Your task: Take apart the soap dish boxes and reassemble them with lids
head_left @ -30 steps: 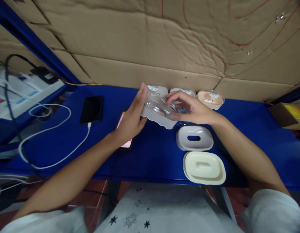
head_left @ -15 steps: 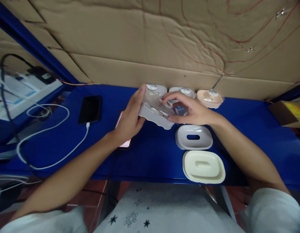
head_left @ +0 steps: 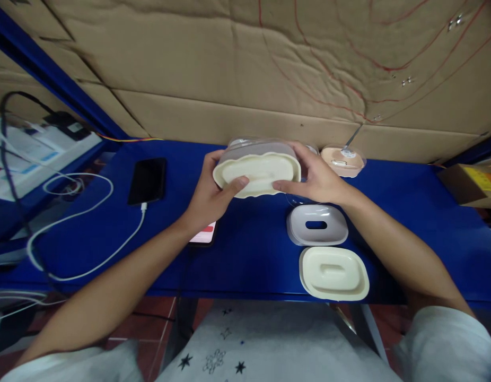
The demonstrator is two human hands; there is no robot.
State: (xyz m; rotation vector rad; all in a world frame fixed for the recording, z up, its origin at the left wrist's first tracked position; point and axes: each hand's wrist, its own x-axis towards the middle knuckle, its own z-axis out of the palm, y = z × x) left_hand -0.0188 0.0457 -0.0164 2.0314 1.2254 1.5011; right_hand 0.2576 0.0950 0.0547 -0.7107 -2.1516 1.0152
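Note:
My left hand (head_left: 210,197) and my right hand (head_left: 320,178) together hold an oval soap box (head_left: 265,168) by its two ends. Its cream, wavy-edged underside is tilted towards me, with a greyish tray and a clear lid behind. Both thumbs press on the cream part. Below my right hand lies a greyish soap tray (head_left: 335,227) with an oblong slot. Nearer the table's edge is a cream soap-box base (head_left: 333,273). A clear lid (head_left: 296,200) is partly hidden behind my right hand.
At the back stands a peach soap box (head_left: 341,161), with others mostly hidden behind my hands. A black phone (head_left: 147,180) on a white cable lies left; a lit phone (head_left: 203,237) is under my left wrist. A cardboard box (head_left: 464,185) sits right, a power strip (head_left: 70,154) left.
The soap box has been tipped so that its cream underside faces me instead of its clear lid. My right hand has moved from the lid to grip the right end.

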